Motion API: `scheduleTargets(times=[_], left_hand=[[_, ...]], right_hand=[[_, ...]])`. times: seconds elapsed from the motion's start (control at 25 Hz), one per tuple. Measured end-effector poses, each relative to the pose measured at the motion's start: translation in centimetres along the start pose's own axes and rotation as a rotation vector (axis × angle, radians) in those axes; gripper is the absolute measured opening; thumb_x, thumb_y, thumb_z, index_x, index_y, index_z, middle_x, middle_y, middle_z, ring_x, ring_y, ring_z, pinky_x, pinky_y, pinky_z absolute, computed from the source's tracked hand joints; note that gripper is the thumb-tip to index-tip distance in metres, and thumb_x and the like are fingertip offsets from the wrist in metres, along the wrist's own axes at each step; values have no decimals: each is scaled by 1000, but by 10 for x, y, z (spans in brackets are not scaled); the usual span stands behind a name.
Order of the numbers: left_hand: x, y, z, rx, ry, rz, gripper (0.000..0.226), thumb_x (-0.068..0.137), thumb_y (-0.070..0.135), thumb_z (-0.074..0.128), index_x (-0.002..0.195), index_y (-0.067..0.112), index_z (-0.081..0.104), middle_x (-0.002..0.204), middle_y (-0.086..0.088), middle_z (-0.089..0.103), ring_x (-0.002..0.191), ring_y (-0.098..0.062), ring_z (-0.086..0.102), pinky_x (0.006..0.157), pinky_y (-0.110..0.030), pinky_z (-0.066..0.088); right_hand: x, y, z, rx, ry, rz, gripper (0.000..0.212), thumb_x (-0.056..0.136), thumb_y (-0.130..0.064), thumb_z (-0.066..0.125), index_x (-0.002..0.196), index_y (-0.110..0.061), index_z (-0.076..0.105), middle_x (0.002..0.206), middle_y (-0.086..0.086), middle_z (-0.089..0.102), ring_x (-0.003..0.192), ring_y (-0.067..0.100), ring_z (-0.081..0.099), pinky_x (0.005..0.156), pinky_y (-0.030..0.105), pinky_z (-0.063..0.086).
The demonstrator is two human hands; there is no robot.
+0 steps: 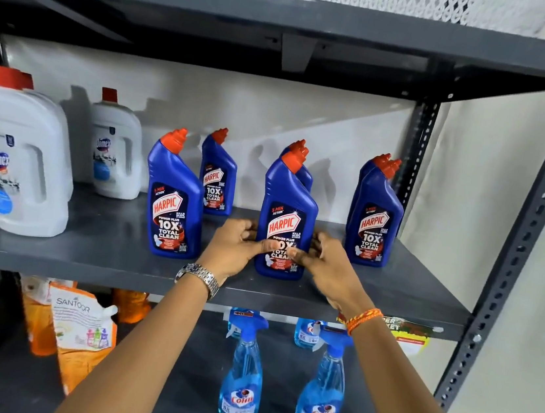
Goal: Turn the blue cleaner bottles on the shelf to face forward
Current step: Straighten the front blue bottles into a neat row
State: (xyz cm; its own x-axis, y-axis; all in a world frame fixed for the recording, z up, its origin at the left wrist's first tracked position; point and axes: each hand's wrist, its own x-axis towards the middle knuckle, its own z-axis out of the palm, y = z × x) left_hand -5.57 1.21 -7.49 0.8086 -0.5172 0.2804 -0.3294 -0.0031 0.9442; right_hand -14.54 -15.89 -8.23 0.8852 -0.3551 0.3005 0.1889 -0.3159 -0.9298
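Several blue Harpic bottles with red caps stand on the grey middle shelf (104,254). The front middle bottle (286,204) shows its label forward, and both hands clasp its lower part: my left hand (236,248) on its left side, my right hand (324,259) on its right, thumbs across the label. A second bottle (303,165) stands right behind it, mostly hidden. The front left bottle (172,197) and the back left bottle (217,174) show their labels. At the right, one labelled bottle (376,219) stands in front of another (370,165).
Two white Domex jugs (26,162) (116,149) stand at the shelf's left. The lower shelf holds orange Santoor pouches (80,330) and blue Colin spray bottles (244,371) (323,384). A grey upright post (533,221) borders the right side, and another shelf board (288,12) runs overhead.
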Motion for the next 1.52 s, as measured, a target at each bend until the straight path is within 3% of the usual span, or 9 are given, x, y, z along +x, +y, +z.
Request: scheduleTargets(times=[0.44,0.6,0.72,0.8,0.88,0.96,1.04,1.16,1.52], left_hand=[[-7,4,3,60,49,30,72,61,39,81,123,7,64,118,-11,75,107,-22,73,93,-43,60],[-18,10,5,92,75,9,74,65,36,84,130,10,60,127,-6,70,119,-23,67,99,-44,56],[-44,26,24,207,436,312,54,81,19,79,130,19,56,125,14,64,116,-3,62,101,-25,50],[-59,44,57,137,364,474,40,87,17,72,124,20,59,123,15,66,115,3,62,100,-16,47],[-54,58,99,68,53,365,44,92,21,66,134,20,55,134,15,59,125,3,55,104,-16,40],[-23,61,138,93,-100,151,50,95,16,57,143,17,44,134,13,48,126,-4,48,102,-23,37],[19,54,163,172,-76,6,48,92,7,52,138,15,42,130,4,54,121,-17,54,96,-30,43],[62,40,182,278,-33,-83,40,89,10,56,128,14,45,129,-11,65,112,-30,62,96,-37,50],[40,29,189,288,-41,40,42,84,25,75,122,12,63,121,-10,73,110,-24,70,100,-46,54]], right_hand=[[1,-4,-1,-22,-12,-17,48,87,-11,76,131,-8,58,126,10,72,116,23,69,102,49,56],[-8,-6,-9,-84,-12,-12,50,85,-12,78,130,-8,56,126,8,71,117,20,68,102,44,57],[-9,-11,-56,-105,197,-49,37,87,-3,74,119,-9,55,108,5,66,98,11,64,79,16,57],[0,-14,-97,-84,417,-26,22,90,3,65,104,-10,54,92,9,58,79,9,57,57,9,50],[17,-2,-129,-141,534,83,38,82,1,74,109,-11,51,99,7,63,83,14,63,67,22,57],[29,9,-140,-181,454,137,57,76,0,79,122,-11,47,115,6,65,104,24,66,89,44,60],[43,26,-146,-184,301,162,63,76,1,76,129,-11,46,124,10,66,115,29,66,100,54,55],[52,32,-150,-141,165,155,62,74,-3,75,130,-13,50,122,12,72,114,28,69,102,53,55],[-7,21,-164,-189,114,150,48,94,-3,62,136,-18,44,132,10,63,123,27,60,106,53,52]])
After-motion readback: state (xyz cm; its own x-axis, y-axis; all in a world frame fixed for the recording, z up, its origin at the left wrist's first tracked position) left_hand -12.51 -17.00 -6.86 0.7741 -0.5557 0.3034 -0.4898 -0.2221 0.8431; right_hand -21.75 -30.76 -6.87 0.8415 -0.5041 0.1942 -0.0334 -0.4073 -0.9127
